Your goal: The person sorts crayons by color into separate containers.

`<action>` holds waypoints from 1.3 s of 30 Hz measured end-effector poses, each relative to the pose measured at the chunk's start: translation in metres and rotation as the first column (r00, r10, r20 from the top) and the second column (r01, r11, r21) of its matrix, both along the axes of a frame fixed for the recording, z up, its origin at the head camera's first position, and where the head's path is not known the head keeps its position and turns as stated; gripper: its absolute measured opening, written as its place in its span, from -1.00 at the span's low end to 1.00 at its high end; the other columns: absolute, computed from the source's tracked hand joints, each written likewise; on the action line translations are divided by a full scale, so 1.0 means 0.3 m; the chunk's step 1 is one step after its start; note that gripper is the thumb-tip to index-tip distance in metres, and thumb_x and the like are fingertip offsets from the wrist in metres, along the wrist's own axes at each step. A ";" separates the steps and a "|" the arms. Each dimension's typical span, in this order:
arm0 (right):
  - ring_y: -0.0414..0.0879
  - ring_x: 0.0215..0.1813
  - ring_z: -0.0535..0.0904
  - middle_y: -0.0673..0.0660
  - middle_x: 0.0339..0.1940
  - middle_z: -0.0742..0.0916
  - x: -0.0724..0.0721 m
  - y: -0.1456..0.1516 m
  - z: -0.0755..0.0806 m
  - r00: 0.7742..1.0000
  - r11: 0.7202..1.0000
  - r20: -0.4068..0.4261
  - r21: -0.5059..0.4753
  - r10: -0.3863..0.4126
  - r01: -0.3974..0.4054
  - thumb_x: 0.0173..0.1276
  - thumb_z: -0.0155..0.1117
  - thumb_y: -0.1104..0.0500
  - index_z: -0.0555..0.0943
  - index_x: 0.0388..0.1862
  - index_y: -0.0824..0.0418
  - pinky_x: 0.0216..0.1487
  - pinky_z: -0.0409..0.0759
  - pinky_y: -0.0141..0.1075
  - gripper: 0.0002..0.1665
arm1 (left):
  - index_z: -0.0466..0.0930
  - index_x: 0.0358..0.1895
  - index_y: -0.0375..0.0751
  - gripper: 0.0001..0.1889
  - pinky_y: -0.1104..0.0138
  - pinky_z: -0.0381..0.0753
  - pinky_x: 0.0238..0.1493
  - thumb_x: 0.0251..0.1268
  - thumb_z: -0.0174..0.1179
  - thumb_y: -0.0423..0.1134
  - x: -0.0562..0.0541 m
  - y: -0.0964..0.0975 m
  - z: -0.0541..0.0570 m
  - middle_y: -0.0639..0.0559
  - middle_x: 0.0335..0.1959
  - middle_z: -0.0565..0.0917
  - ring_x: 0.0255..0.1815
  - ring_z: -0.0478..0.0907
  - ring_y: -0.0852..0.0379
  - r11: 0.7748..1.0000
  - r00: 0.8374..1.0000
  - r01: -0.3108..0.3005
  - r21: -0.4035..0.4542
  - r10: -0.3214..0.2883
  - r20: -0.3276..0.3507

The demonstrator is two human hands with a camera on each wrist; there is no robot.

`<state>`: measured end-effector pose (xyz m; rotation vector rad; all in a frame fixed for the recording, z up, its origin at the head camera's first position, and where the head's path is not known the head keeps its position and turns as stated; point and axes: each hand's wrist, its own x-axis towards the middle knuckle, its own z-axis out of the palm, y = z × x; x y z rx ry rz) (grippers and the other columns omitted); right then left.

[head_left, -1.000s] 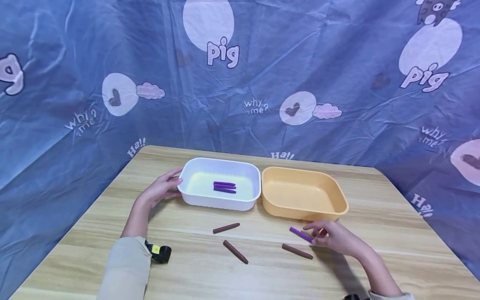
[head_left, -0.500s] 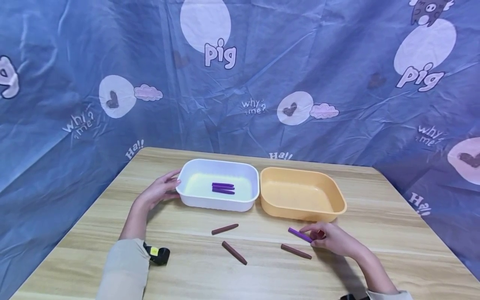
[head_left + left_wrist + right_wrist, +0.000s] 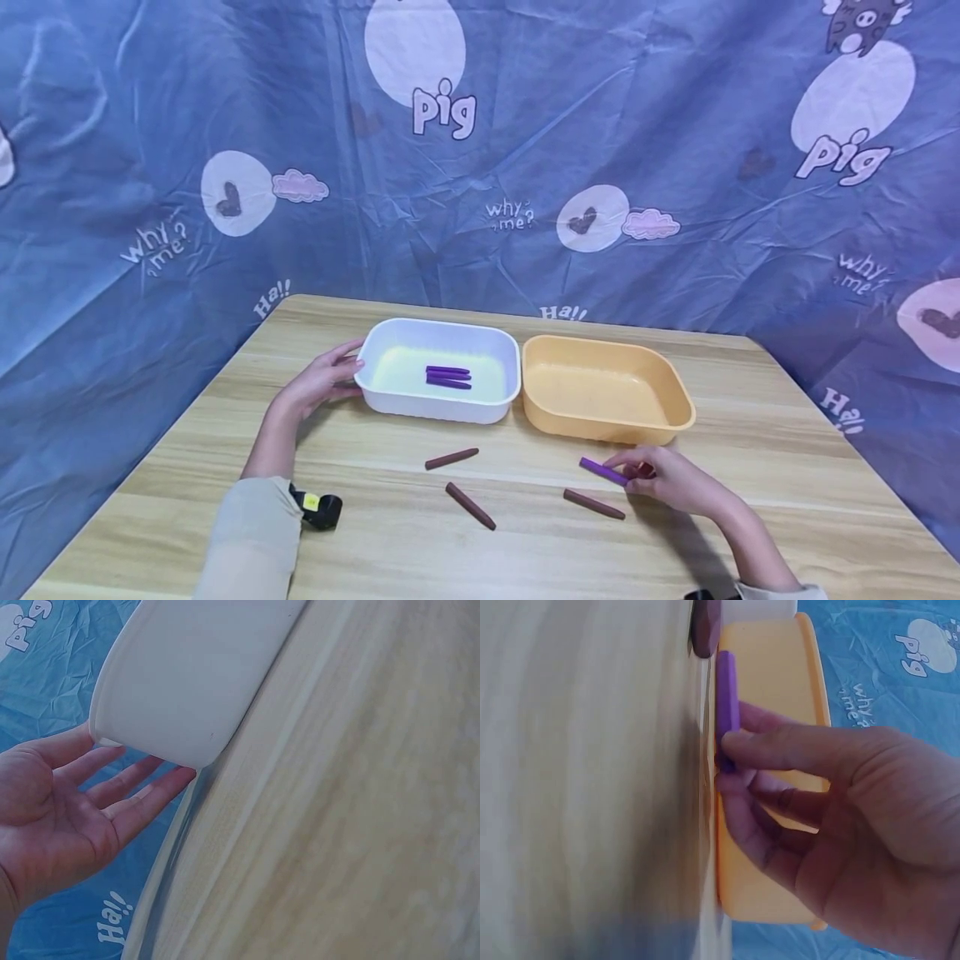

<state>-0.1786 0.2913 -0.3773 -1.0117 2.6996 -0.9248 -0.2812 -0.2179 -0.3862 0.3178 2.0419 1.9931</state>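
My right hand pinches a purple crayon between thumb and fingers, low over the table in front of the yellow bin. In the right wrist view, the crayon points away from the thumb, its near end covered by the fingertips. My left hand touches the left end of the white bin. Its fingers are nearly straight against the outer wall, as the left wrist view shows. Three purple crayons lie side by side inside the white bin.
Brown crayons lie on the wooden table: one before the white bin, one nearer me, one by my right hand. The bins stand side by side. A blue printed cloth hangs behind.
My right thumb and fingers have closed on the purple crayon, which has barely shifted. The left hand and both bins stay in place; the head view moves slightly.
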 end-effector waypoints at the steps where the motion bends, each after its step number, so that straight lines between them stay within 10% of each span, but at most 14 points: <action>1: -0.27 -0.38 0.47 -0.08 -0.44 0.59 0.001 0.000 0.002 1.000 1.000 -0.001 0.001 -0.002 0.002 0.08 0.28 0.41 0.61 -0.12 0.32 -0.40 0.50 -0.37 -0.68 | -0.21 0.43 -0.35 -0.38 0.02 0.42 0.10 0.44 -0.14 -0.34 -0.001 0.000 -0.001 -0.50 0.31 0.05 0.23 0.20 -0.33 1.000 1.000 0.003 0.001 -0.003 -0.002; 39: -0.27 -0.42 0.44 -0.14 -0.46 0.55 -0.048 -0.142 0.190 0.992 0.997 -0.121 0.076 0.043 -0.034 0.04 0.16 0.53 0.66 -0.10 0.22 -0.45 0.48 -0.38 -0.55 | -0.22 0.43 -0.34 -0.38 0.03 0.43 0.09 0.43 -0.14 -0.35 -0.001 0.000 0.006 -0.52 0.30 0.06 0.23 0.19 -0.35 1.000 1.000 0.002 0.004 -0.002 0.002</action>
